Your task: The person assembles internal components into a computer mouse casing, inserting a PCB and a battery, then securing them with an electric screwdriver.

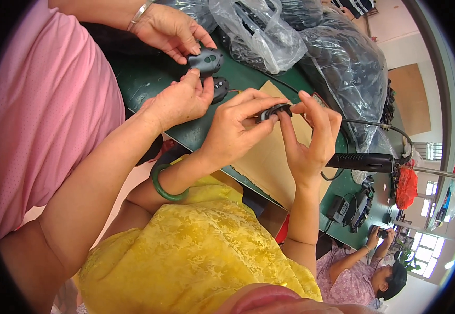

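Between my two hands is a small black curved plastic part (274,112), held over a sheet of brown cardboard (261,170). My left hand (238,123), with a green bangle above the wrist, pinches the part's left end. The fingertips of my right hand (314,133) press on its other end, the thumb and fingers bent round it. What lies inside the pinch is partly hidden. Behind my right wrist runs a black ribbed tool handle (361,162); its left end is out of sight there.
At left, a co-worker in pink holds a rounded black shell (205,62) above another black piece (220,90) with a wire. Clear plastic bags (342,63) of black parts fill the back of the green table (149,83). Black adapters (345,209) lie at right, near another person.
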